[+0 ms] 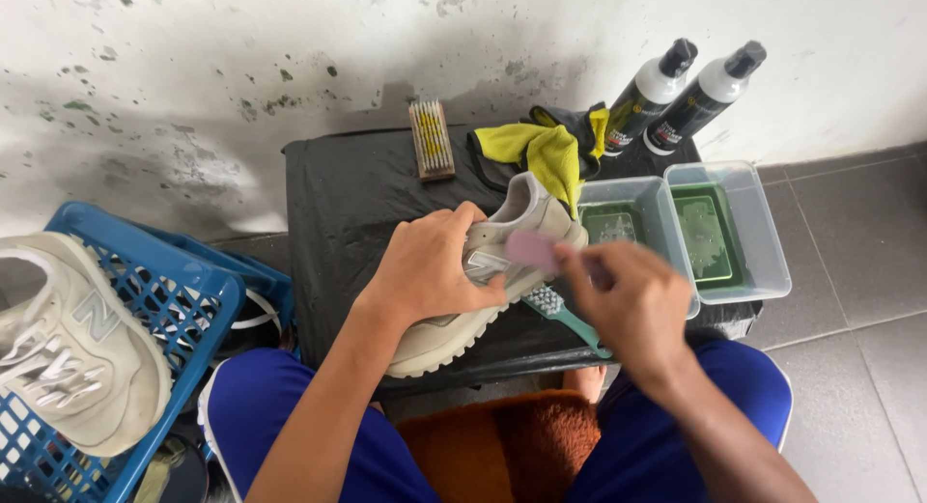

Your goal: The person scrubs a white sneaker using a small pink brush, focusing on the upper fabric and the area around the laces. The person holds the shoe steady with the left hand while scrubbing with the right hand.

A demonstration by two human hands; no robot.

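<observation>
I see a low table (348, 204) covered in black plastic, set against the wall. On it lie a wooden brush (431, 139) near the back edge, a yellow and black cloth (546, 148) beside it, two bottles (676, 96) leaning at the back right corner, and two clear tubs (734, 189) side by side along the right edge. A green brush (565, 315) lies near the front, and a beige shoe (483, 291) rests on the cover.

At two o'clock from me, two black bottles (676, 96) with white shoulders, black caps and dark labels lean against the wall.
</observation>
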